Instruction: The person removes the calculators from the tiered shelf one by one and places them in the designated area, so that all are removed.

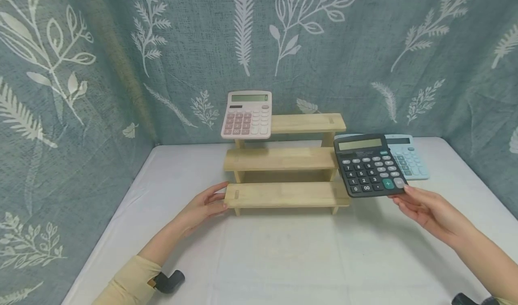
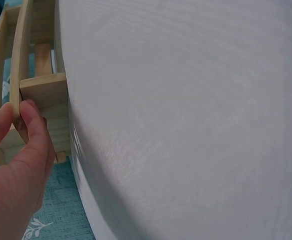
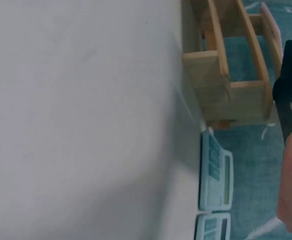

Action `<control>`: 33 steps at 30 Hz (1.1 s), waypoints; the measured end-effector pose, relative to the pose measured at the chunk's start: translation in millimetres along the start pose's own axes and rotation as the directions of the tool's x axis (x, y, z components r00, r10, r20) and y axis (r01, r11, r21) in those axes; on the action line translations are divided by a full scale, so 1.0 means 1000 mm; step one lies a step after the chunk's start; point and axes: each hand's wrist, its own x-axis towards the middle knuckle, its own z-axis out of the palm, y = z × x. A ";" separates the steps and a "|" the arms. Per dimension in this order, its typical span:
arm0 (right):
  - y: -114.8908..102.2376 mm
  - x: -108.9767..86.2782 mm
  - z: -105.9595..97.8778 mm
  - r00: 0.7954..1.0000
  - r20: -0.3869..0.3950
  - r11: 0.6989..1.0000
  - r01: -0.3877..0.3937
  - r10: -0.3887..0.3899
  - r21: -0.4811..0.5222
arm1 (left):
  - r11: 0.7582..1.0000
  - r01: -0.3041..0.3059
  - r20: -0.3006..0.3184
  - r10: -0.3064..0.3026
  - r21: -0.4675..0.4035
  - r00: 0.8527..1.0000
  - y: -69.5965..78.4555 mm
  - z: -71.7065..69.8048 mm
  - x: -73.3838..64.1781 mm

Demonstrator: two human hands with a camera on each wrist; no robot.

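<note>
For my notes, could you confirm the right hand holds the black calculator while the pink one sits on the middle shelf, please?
Not the middle: the head view shows the pink calculator on the top shelf. The right hand holds the black calculator.

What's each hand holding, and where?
Right hand: the black calculator, by its lower-right corner. Left hand: the wooden stand's bottom step, pinched at its left end.

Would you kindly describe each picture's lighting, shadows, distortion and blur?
Head view: bright, soft shadow near the right hand on the white tablecloth; left wrist view: dimmer, wooden stand looking bowed; right wrist view: also dim, broad shadow, light-blue calculators too soft to read.
</note>
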 end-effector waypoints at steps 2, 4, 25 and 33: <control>0.002 -0.005 -0.004 1.000 0.006 1.000 -0.006 0.006 0.006 | 1.000 -0.002 0.004 0.002 -0.004 1.000 0.000 0.000 0.000; 0.003 -0.009 -0.008 1.000 0.026 1.000 -0.008 0.007 0.020 | 1.000 -0.006 0.006 0.006 -0.007 1.000 0.000 0.000 0.000; 0.013 -0.030 -0.041 0.994 0.008 0.991 -0.112 0.113 -0.073 | 1.000 -0.003 0.009 0.003 -0.019 1.000 0.001 0.000 0.001; 0.019 -0.029 -0.046 0.986 0.046 0.986 -0.163 0.162 0.019 | 1.000 -0.002 0.006 0.002 -0.013 1.000 0.003 0.001 0.000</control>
